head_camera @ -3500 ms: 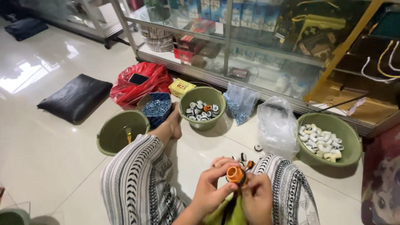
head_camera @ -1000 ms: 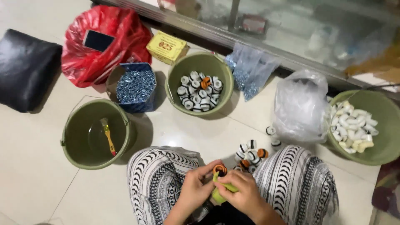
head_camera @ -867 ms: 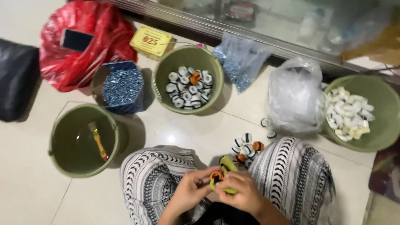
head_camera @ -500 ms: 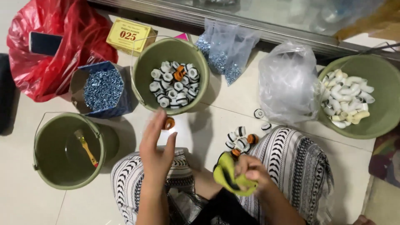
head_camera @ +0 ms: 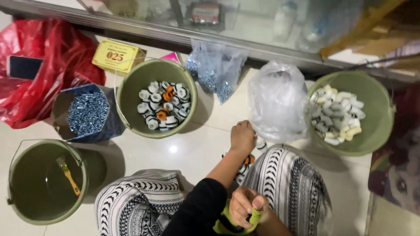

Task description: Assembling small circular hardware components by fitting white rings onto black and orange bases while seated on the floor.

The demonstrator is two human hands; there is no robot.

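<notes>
Two hands work low in the frame, between knees in black-and-white patterned trousers (head_camera: 140,205). At the bottom centre, the right hand (head_camera: 244,205) is closed around a yellow-green cloth (head_camera: 227,225), whose folds bulge out beneath the curled fingers. Just above it, the left hand (head_camera: 243,136) stretches out over the white floor (head_camera: 197,148), palm down, above a small pile of white, black and orange fittings (head_camera: 246,164) lying against the right knee; whether its fingers pinch one cannot be told, since the back of the hand hides them. At lower left stands a green bucket (head_camera: 17,205) with a yellow-handled brush (head_camera: 69,175) inside. Further up, a blue box of screws (head_camera: 87,112) sits beside a second green bucket (head_camera: 131,94) of finished fittings. To the right, a clear plastic bag (head_camera: 278,102) leans against a third green bucket (head_camera: 380,113) of white parts. At upper left lies a red plastic bag (head_camera: 48,65).
</notes>
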